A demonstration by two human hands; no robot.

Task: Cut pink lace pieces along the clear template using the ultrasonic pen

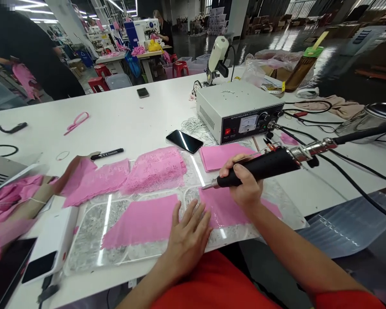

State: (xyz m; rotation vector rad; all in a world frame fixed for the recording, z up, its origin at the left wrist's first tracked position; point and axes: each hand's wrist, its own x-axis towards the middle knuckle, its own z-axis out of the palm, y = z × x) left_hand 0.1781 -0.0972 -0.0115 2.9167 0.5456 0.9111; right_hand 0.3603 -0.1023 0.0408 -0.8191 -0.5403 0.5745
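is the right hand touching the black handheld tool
Touching: the head view plainly shows the right hand wrapped around the black handheld tool.

Beyond far edge of white table (pixel 116 113): glossy dark floor (pixel 260 43), red plastic stools (pixel 180 68), pale square pillar (pixel 239 17), bright windows (pixel 305 7); long white tube lights (pixel 35 10) overhead.

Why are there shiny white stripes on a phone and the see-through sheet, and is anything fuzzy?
Head view: glare stripes, probably reflections of ceiling lights, cross the middle phone and the clear sheet; head view: the floor shines too; head view: the far sewing machine looks softer than the left hand.
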